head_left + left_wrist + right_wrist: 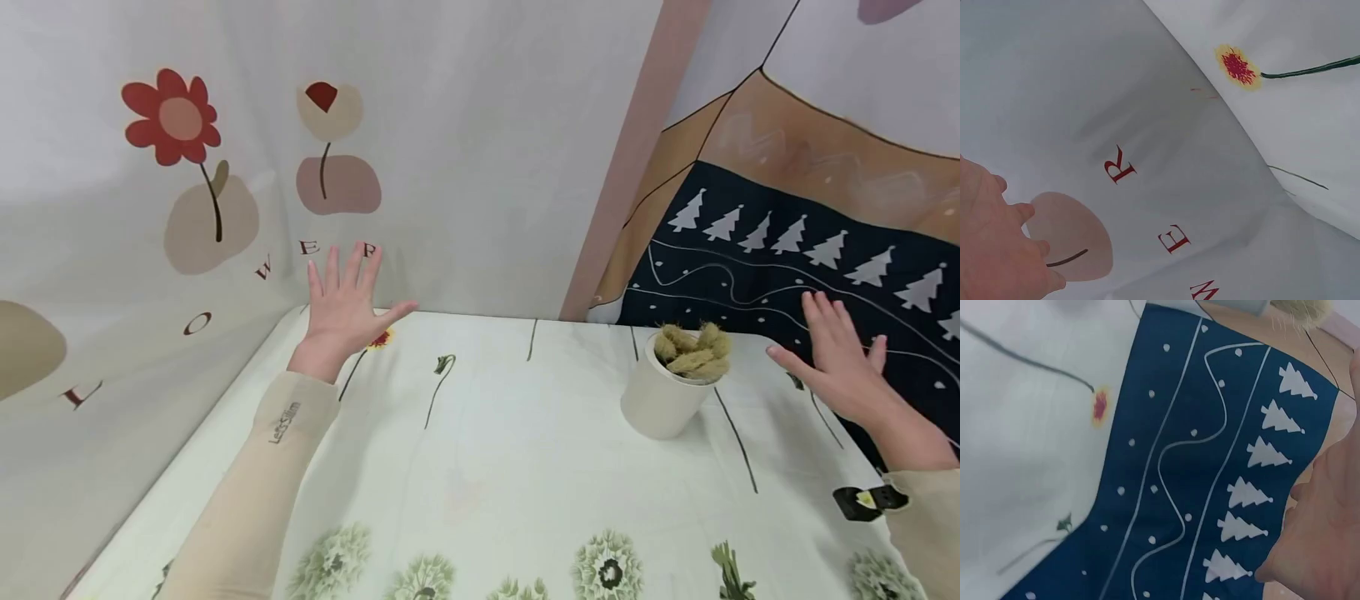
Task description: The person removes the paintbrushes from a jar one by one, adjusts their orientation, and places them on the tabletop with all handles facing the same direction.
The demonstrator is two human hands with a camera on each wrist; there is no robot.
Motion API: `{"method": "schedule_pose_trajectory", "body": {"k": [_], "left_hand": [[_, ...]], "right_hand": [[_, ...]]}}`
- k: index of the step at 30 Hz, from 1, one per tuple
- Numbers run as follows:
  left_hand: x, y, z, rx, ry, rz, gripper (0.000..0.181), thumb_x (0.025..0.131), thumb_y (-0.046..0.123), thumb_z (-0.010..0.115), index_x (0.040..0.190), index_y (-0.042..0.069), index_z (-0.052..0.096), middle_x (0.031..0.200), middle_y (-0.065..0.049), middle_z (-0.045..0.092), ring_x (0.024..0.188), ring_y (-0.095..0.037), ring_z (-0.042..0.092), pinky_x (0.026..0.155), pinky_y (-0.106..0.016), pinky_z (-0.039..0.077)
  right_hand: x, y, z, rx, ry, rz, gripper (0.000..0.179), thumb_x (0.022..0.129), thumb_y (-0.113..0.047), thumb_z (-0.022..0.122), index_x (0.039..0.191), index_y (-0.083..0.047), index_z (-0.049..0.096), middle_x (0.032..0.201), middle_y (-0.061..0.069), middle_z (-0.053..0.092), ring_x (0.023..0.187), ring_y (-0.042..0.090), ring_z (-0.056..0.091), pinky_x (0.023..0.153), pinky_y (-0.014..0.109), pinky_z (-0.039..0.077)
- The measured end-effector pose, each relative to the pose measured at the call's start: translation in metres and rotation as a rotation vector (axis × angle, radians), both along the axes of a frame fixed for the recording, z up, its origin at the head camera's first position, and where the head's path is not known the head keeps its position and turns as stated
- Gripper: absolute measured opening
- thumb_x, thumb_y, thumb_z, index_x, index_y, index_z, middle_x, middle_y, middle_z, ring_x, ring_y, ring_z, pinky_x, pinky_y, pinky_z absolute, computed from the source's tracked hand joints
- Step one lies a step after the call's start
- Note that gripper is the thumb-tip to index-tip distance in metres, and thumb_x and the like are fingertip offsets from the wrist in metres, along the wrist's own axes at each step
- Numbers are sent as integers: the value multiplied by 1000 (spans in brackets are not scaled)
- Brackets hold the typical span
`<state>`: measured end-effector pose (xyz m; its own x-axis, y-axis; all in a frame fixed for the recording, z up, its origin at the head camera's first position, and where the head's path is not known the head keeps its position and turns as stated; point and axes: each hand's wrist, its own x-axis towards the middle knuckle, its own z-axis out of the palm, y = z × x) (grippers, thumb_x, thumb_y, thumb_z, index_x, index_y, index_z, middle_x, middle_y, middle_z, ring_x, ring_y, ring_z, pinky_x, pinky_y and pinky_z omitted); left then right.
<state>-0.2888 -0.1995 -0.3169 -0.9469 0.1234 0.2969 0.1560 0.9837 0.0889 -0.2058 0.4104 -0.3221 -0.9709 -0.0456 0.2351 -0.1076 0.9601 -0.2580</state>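
Observation:
My left hand [341,312] is raised over the far left of the table, fingers straight and spread, holding nothing. In the left wrist view that hand [997,231] shows at the lower left, against the printed curtain. On the right, my right hand [847,362] is held up with its fingers extended, also bare of any object. The right wrist view has this hand [1322,531] at its right edge. Nearest to the right hand stands a white cylindrical pot [660,404], upright, with fuzzy olive-brown tufts [692,350] filling its top.
A white cloth with printed flowers covers the table [495,467]. Behind it hangs a pale curtain [480,167] with flower prints and letters. At the right hangs a dark blue fabric [750,292] with white trees. A black watch-like device [858,502] sits at the right wrist.

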Motion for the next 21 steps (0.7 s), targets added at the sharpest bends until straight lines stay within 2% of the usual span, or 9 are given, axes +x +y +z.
{"method": "schedule_pose_trajectory", "body": {"k": [2, 7, 9, 11, 12, 14, 17, 19, 21], "left_hand": [[1, 1, -1, 10, 8, -4, 98, 79, 84, 26, 151, 26, -7, 159, -6, -5, 142, -36, -18, 109, -58, -20], [3, 5, -7, 25, 16, -13, 99, 78, 84, 27, 151, 27, -8, 159, -3, -7, 143, -34, -18, 109, -58, -19], [4, 7, -9, 30, 12, -16, 99, 78, 85, 27, 151, 28, -8, 159, -1, -9, 142, -32, -20, 109, -58, -19], [4, 10, -12, 30, 11, -15, 100, 77, 85, 27, 151, 28, -8, 159, 0, -10, 142, -31, -21, 110, -57, -19], [4, 11, -14, 34, 13, -18, 100, 77, 86, 27, 151, 28, -8, 159, 0, -9, 142, -30, -21, 110, -57, -19], [5, 15, -17, 37, 19, -24, 101, 76, 86, 27, 152, 26, -5, 159, 0, -8, 143, -29, -20, 110, -57, -18], [4, 22, -21, 37, 26, -42, 103, 76, 87, 26, 152, 23, -1, 159, 0, -7, 143, -27, -20, 111, -56, -17], [3, 26, -23, 28, 29, -53, 103, 76, 87, 25, 153, 22, 1, 159, -1, -7, 143, -27, -19, 112, -56, -16], [3, 30, -25, 24, 32, -62, 103, 76, 87, 26, 153, 22, 1, 159, -2, -5, 144, -29, -17, 112, -56, -15]], "right_hand": [[0, -3, -4, -48, -11, 43, 88, 96, -44, 45, 148, -7, -15, 154, 16, -22, 140, 37, -21, 96, 74, -20], [1, -15, -12, -218, -85, 130, 90, 97, -35, 50, 147, -14, -22, 154, 17, -20, 140, 48, -4, 96, 76, 15], [0, -21, -16, -278, -103, 153, 91, 97, -33, 52, 146, -18, -24, 155, 19, -17, 139, 50, 0, 95, 75, 19], [-1, -26, -21, -339, -107, 183, 92, 96, -30, 53, 147, -19, -22, 155, 21, -13, 139, 50, 1, 101, 72, 11], [-1, -28, -24, -365, -108, 196, 91, 96, -28, 54, 147, -20, -21, 155, 23, -10, 139, 49, 1, 107, 67, 7], [-2, -33, -31, -415, -108, 228, 90, 96, -24, 54, 148, -21, -19, 155, 24, -6, 140, 47, 0, 119, 42, 5], [-3, -39, -38, -500, -110, 286, 87, 96, -15, 54, 150, -21, -15, 155, 24, -3, 141, 43, 0, 108, 4, 8], [-3, -43, -42, -545, -117, 314, 85, 96, -11, 53, 151, -21, -11, 156, 22, -3, 141, 41, 1, 93, -7, 14], [-4, -47, -45, -581, -130, 330, 81, 96, -10, 53, 152, -22, -5, 157, 19, 1, 143, 35, 6, 92, -6, 22]]}}
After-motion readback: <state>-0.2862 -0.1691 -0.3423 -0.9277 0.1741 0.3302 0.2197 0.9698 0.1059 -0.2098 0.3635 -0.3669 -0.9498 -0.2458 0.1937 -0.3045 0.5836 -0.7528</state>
